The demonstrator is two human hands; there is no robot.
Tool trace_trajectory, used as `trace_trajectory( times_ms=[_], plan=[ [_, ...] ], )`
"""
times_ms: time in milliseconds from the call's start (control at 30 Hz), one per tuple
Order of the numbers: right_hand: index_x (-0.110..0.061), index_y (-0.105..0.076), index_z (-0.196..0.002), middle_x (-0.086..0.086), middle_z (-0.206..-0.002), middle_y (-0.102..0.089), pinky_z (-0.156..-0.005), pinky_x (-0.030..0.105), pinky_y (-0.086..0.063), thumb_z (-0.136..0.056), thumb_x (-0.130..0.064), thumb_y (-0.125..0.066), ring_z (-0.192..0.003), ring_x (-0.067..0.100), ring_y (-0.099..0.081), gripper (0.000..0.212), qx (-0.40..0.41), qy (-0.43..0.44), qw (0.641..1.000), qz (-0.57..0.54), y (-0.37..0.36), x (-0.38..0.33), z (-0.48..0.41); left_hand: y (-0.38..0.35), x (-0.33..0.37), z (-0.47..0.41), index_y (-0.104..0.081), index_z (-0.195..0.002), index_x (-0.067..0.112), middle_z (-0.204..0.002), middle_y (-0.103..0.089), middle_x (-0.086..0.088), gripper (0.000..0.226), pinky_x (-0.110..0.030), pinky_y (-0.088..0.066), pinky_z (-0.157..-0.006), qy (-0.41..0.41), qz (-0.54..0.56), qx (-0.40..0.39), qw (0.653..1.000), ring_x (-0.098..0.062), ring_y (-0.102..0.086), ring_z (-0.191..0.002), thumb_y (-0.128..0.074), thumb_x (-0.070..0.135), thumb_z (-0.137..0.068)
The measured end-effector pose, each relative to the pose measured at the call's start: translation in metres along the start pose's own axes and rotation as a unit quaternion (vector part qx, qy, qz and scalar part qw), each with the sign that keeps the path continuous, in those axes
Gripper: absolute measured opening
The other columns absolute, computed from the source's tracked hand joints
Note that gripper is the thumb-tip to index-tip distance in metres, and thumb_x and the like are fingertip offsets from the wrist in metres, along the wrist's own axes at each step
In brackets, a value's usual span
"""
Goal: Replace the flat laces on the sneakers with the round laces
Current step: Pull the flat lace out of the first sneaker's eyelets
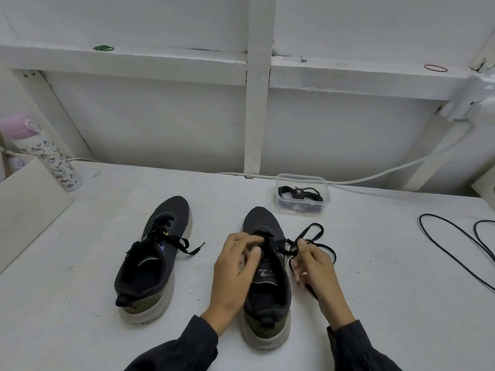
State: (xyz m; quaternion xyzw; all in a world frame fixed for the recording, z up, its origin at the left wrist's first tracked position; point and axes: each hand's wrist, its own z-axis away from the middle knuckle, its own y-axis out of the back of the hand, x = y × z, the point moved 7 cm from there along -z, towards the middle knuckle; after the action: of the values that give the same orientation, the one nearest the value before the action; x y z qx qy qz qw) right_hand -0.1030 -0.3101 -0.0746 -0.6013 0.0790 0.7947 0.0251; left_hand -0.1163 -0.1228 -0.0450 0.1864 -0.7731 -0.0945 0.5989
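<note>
Two black sneakers with pale soles stand on the white table, toes pointing away. The left sneaker is still laced, its flat lace ends trailing to the right. On the right sneaker, my left hand pinches the lacing at the upper eyelets. My right hand grips the loosened flat black lace, which loops out to the shoe's right. A clear plastic tub behind it holds coiled black round laces.
A patterned bottle with a pink lid stands at the far left beside a white board. A thin black cable loops on the table at the right. A white cord runs along the back wall.
</note>
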Motion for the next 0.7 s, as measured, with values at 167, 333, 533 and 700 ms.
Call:
trace_trajectory(
  times_ms=[167,333,533,700],
  plan=[
    [-0.009,-0.055,-0.055,-0.004,-0.046,-0.053,-0.046,0.018,-0.036,-0.091,-0.046,-0.059,-0.044,0.011,-0.047,0.051,-0.015,0.021,0.994,0.104,0.011,-0.01,0.01,0.011,-0.027,0.012,-0.071,-0.095,0.032,-0.096,-0.068,0.012,0.012,-0.039,-0.055,-0.074,0.079,0.068,-0.006,0.995,-0.01,-0.063,-0.091,-0.065,0.022,-0.092],
    [-0.025,-0.071,-0.082,-0.015,-0.083,-0.067,-0.074,0.015,-0.046,-0.09,-0.036,-0.063,-0.083,0.0,-0.061,0.015,-0.018,0.117,0.991,0.056,-0.016,-0.02,0.031,0.013,-0.023,0.004,-0.075,-0.085,0.03,-0.087,-0.072,0.015,0.011,-0.029,-0.052,-0.075,0.101,0.048,-0.04,0.993,-0.006,-0.065,-0.087,-0.071,0.02,-0.087],
    [-0.033,-0.066,-0.109,-0.014,-0.108,-0.069,-0.095,0.028,-0.049,-0.093,-0.038,-0.059,-0.106,0.003,-0.062,0.019,-0.011,0.106,0.994,0.038,-0.038,-0.008,0.04,0.01,-0.025,-0.013,-0.076,-0.081,0.03,-0.084,-0.072,0.017,0.002,-0.019,-0.049,-0.072,0.121,0.008,-0.084,0.989,0.0,-0.065,-0.082,-0.077,0.029,-0.081],
    [-0.035,-0.062,-0.117,-0.021,-0.117,-0.063,-0.093,0.01,-0.042,-0.095,-0.031,-0.058,-0.11,-0.011,-0.056,0.022,-0.007,0.102,0.994,0.043,-0.04,-0.007,0.043,0.002,-0.015,-0.026,-0.064,-0.084,0.03,-0.082,-0.067,0.015,0.007,-0.031,-0.052,-0.075,0.059,-0.129,-0.141,0.98,-0.004,-0.062,-0.078,-0.063,0.034,-0.09]
  ],
)
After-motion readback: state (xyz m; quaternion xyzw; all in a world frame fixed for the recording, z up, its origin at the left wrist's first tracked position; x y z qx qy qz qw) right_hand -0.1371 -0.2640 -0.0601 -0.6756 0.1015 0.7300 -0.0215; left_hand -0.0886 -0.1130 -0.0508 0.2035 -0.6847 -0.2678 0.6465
